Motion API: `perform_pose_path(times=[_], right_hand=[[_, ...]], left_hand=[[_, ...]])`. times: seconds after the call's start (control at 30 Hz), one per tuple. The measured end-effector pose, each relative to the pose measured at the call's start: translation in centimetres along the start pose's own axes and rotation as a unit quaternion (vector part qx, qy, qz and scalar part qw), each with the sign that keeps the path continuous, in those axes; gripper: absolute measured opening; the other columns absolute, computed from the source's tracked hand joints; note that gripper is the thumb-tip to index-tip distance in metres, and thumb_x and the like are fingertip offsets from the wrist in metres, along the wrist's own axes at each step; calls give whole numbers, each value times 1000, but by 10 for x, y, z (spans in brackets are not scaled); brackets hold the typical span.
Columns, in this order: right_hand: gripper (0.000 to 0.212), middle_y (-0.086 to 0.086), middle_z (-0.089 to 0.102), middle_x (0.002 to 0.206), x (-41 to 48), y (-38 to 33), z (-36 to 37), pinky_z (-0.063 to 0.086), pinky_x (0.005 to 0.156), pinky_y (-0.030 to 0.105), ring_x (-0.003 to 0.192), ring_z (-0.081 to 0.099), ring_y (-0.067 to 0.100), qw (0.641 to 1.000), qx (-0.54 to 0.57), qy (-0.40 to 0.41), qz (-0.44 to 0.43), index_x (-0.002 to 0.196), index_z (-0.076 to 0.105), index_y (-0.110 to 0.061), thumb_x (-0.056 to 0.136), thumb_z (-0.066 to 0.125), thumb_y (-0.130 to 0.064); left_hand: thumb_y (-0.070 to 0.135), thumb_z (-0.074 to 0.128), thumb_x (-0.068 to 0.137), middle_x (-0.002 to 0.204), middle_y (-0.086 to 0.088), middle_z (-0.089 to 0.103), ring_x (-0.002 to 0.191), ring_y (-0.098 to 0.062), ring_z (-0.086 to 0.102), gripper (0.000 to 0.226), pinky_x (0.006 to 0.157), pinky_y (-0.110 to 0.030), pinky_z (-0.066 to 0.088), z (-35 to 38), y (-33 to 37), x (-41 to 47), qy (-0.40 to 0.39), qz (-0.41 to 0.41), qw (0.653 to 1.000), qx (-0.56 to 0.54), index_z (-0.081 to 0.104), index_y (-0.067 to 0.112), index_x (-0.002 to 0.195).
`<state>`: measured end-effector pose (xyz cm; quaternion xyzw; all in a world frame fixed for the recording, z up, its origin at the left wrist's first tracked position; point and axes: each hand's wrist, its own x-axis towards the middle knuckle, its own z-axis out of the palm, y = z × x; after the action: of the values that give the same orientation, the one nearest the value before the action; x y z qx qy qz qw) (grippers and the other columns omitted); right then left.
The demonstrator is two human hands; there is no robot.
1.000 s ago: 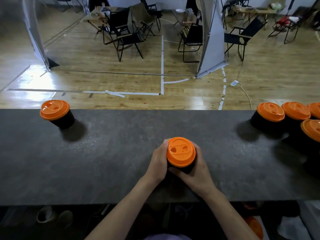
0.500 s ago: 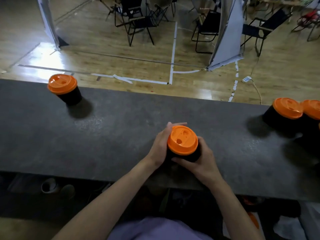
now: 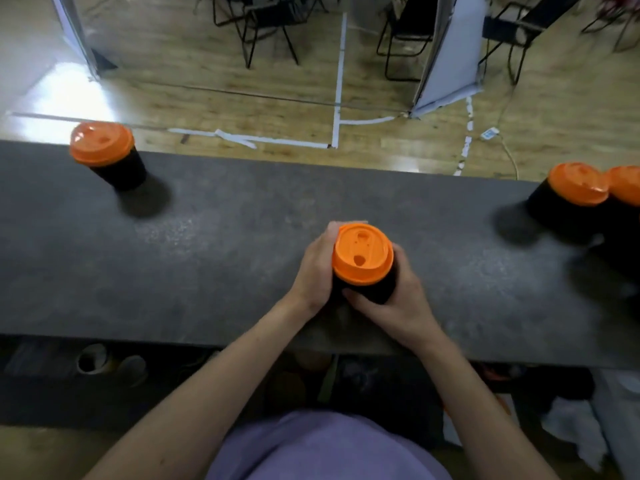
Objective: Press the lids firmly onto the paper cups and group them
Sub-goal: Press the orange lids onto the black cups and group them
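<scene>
At frame centre, the left hand (image 3: 317, 268) and right hand (image 3: 398, 299) wrap a black paper cup (image 3: 367, 289) with orange lid (image 3: 362, 253) on the grey counter (image 3: 225, 258); another lidded cup (image 3: 110, 157) upper left; two lidded cups (image 3: 568, 199) far right.

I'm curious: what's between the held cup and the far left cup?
Nothing: head view shows bare countertop between held cup and left cup.

Smooth orange plastic lid (image 3: 362, 255) on a matt black cup (image 3: 377, 292); the worktop (image 3: 214, 258) is matt, speckled grey; the floor (image 3: 381, 147) at twelve o'clock is glossy wood.
</scene>
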<state>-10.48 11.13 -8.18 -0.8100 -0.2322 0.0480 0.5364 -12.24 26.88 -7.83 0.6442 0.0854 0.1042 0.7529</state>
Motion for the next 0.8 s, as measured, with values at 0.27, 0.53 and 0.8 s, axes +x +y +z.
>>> perform_pose_path(times=[0.27, 0.53, 0.8], right_hand=[[84, -19, 64, 125, 1, -2, -5, 50, 98, 23, 117, 60, -6, 1000, 2, 1, 12, 132, 52, -25, 62, 97, -35], [84, -15, 65, 124, 0, -1, -2, 51, 97, 28, 116, 61, -3, 1000, 2, 18, 19, 131, 53, -24, 60, 98, -36], [96, -16, 62, 131, 3, -2, 1, 50, 102, 27, 122, 59, 0, 999, 26, 30, 8, 138, 47, -27, 58, 98, -45]], left_hand=[[54, 32, 99, 125, -7, 71, 121, -23, 64, 62, 108, -40, 45, -1, 8, 3, -48, -2, 998, 45, 64, 13, 132], [45, 28, 105, 121, -9, 74, 119, -23, 66, 58, 106, -35, 47, -1, 10, -2, -48, -24, 998, 30, 68, 11, 128], [50, 26, 105, 123, -10, 73, 120, -25, 65, 63, 108, -39, 46, 4, 9, -4, -15, -16, 999, 33, 68, 9, 128]])
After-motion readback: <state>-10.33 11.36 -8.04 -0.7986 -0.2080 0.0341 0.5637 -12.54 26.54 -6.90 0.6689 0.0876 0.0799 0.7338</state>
